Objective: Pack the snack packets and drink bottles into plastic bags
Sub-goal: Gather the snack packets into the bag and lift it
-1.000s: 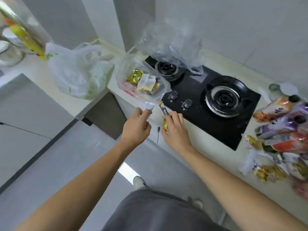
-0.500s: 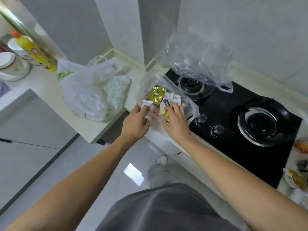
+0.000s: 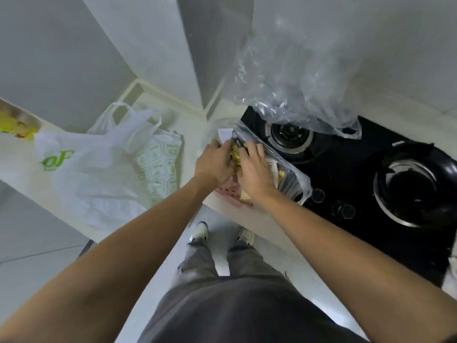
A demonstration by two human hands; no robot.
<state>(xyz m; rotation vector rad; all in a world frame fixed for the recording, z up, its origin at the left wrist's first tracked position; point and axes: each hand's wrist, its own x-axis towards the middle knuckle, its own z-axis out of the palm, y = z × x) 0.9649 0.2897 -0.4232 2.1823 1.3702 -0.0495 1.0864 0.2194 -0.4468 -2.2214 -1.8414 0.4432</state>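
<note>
A clear plastic bag [image 3: 294,180] with snack packets inside lies on the counter at the left end of the hob. Both my hands are pushed into its mouth, side by side. My left hand [image 3: 214,162] grips a small white packet [image 3: 225,135] that sticks up past its fingers. My right hand [image 3: 256,171] grips a dark and yellow snack packet [image 3: 236,148], mostly hidden between the hands. Gold wrappers show between my fingers. No drink bottles are in view.
A white shopping bag with green print [image 3: 99,167] lies on the counter to the left. A large crumpled clear bag [image 3: 304,95] hangs over the back left burner. The black two-burner hob [image 3: 371,184] fills the right. A yellow bottle [image 3: 14,126] sits at far left.
Both hands moved forward from the counter's front edge into the clear bag, carrying the two packets. My view swung left, so the bottles and packets on the right dropped out of sight.
</note>
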